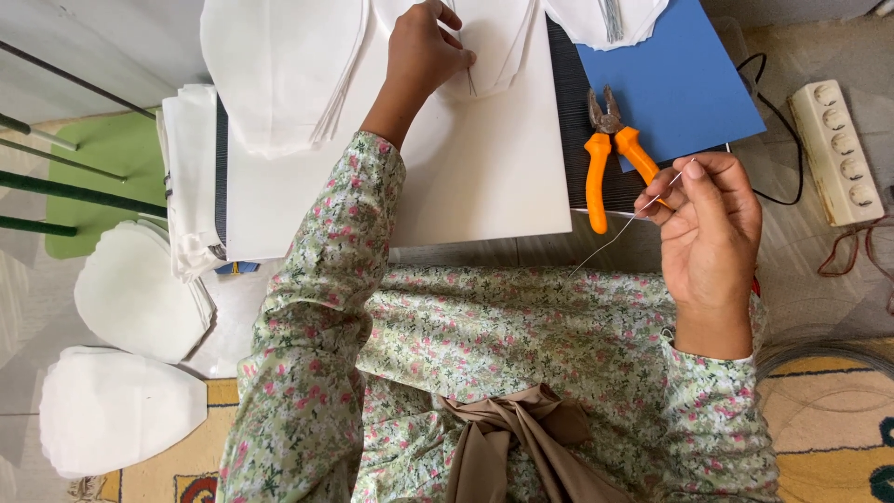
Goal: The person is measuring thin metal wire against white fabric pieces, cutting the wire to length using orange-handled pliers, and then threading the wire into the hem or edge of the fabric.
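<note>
My right hand (710, 224) pinches a thin silver wire (622, 225) that slants down and to the left, just beside the orange-handled pliers (610, 154). My left hand (424, 51) reaches forward to a stack of white petal-shaped fabric pieces (498, 37) on the white board (484, 177); its fingertips touch the top piece near a thin wire lying there. Both sleeves are a green floral print.
A blue sheet (684, 79) lies under the pliers' tips. More white petal stacks sit at the top left (279, 70), the top right (605, 19) and on the floor at left (140, 289). A white power strip (835, 154) lies at right, a wire coil (819, 354) lower right.
</note>
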